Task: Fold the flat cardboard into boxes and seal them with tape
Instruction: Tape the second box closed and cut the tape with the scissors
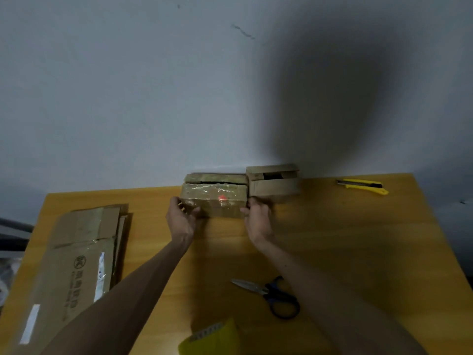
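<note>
- A yellow utility knife [363,186] lies near the far right corner of the wooden table [358,252], along its far edge.
- Blue-handled scissors [271,294] lie flat toward the near edge, blades closed, pointing left.
- A grey wall [128,85] rises behind the far edge.

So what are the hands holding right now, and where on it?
A tape-wrapped cardboard box. The left hand grips its left end and the right hand grips its right end.
</note>
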